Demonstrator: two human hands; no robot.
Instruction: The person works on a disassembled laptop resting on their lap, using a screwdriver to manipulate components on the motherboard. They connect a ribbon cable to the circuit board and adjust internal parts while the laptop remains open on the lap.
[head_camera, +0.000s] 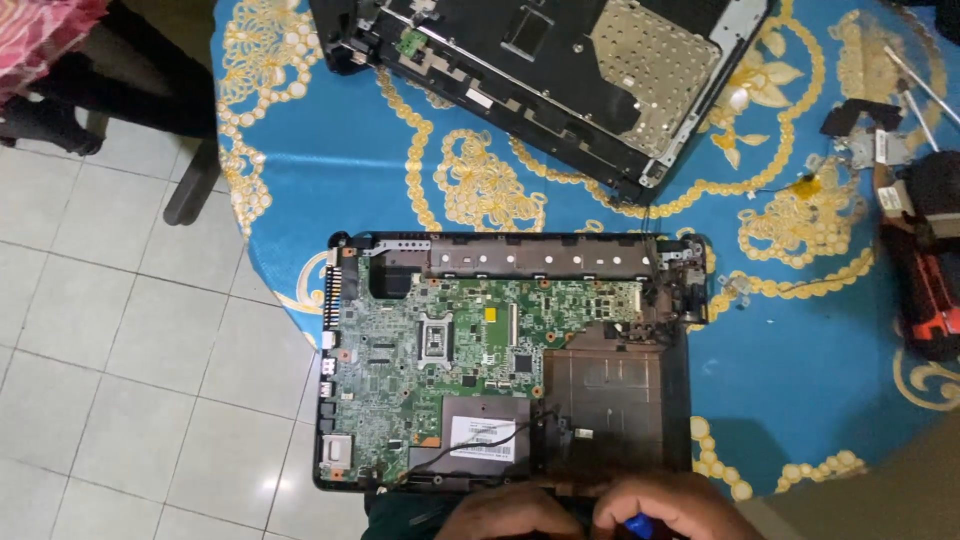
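Note:
An opened laptop base (505, 360) lies on the blue and gold tablecloth, its green motherboard (430, 350) exposed. Both my hands are at its near edge, at the bottom of the view. My left hand (510, 512) rests curled against the front rim of the laptop base. My right hand (665, 507) is closed around a tool with a blue handle (636, 524), whose tip is hidden. A thin black cable (470, 450) loops over a silver-labelled part near my hands.
A second laptop shell (560, 75) lies upside down at the far side of the round table (330, 170). Screwdrivers (920, 85), small parts and a red and black item (925, 285) sit at the right. Tiled floor (130, 380) and a chair leg are on the left.

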